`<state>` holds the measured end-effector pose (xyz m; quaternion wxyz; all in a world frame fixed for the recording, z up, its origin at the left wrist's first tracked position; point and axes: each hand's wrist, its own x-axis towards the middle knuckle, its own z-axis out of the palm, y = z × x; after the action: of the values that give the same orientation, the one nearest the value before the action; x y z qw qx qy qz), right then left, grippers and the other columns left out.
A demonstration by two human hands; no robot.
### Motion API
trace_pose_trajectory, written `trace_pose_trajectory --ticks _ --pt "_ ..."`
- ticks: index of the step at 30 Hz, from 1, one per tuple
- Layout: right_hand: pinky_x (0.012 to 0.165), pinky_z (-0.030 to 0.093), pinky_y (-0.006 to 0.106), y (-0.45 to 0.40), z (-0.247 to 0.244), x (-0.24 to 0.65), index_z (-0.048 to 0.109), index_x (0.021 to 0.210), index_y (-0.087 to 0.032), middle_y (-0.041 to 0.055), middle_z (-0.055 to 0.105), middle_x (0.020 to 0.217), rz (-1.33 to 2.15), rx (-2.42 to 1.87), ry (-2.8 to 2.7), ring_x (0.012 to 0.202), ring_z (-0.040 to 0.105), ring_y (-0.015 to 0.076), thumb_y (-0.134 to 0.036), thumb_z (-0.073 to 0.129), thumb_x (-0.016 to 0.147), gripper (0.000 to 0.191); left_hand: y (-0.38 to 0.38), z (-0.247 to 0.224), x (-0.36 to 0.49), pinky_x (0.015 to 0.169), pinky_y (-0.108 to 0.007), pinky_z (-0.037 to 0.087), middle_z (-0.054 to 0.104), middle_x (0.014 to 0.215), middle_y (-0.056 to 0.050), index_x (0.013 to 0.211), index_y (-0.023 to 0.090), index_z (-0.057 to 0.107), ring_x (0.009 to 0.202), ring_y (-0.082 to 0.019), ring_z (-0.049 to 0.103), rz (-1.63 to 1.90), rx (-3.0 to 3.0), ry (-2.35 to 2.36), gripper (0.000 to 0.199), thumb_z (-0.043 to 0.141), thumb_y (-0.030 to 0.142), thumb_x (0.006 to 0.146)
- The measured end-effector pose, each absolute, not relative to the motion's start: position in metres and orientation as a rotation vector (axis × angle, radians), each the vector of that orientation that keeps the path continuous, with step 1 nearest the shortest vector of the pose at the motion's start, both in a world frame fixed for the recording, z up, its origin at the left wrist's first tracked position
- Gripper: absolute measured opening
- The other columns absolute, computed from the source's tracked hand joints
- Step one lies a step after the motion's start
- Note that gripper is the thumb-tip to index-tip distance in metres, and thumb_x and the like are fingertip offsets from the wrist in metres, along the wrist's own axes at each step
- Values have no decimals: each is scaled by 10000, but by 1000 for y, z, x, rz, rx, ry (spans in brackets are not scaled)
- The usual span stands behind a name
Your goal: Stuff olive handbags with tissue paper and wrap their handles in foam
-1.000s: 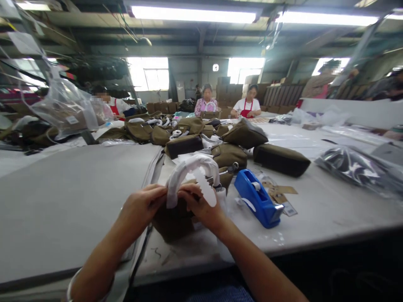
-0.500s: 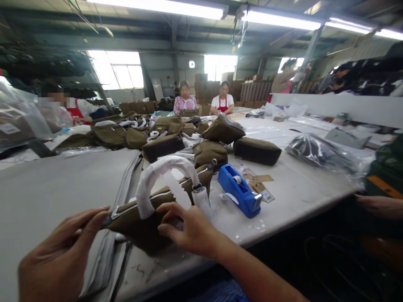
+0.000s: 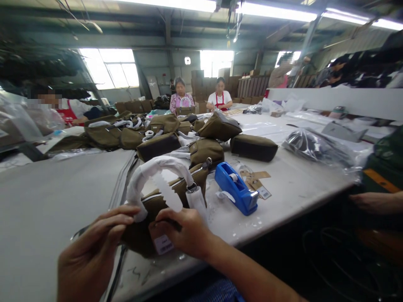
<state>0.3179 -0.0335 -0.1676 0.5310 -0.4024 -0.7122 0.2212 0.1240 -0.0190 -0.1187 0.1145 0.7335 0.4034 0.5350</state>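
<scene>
A right hand (image 3: 185, 233) pinches a brown tag (image 3: 156, 230) by an olive cloth bag (image 3: 140, 238), left of the blue tape dispenser (image 3: 235, 188).
The left hand (image 3: 93, 247) touches the bag's arched handle (image 3: 160, 162), its white wrapping crinkled; I can't tell whether those fingers grip. More olive bags (image 3: 206, 152) slump in a heap behind the dispenser. A moment ago the left fingers held the zip's (image 3: 154, 196) end; now the tag's barcode label (image 3: 163, 244) shows. Its print is too small to read, and the left hand hides the bag's end.

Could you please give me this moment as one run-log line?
left hand: at white-wrapped handle | right hand: holds barcoded tag | olive bag: handle up | blue tape dispenser: right of bag
</scene>
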Motion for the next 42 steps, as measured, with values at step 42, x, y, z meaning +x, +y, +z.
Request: trace_pose_trajectory --ticks 42 --pt "776 545 231 -18 -156 292 736 893 -253 -14 721 876 1271 -672 -1014 836 668 138 -373 794 838 144 -37 -111 137 853 -234 543 732 968 7 956 247 734 925 -135 695 1479 2124 1297 68 690 204 926"
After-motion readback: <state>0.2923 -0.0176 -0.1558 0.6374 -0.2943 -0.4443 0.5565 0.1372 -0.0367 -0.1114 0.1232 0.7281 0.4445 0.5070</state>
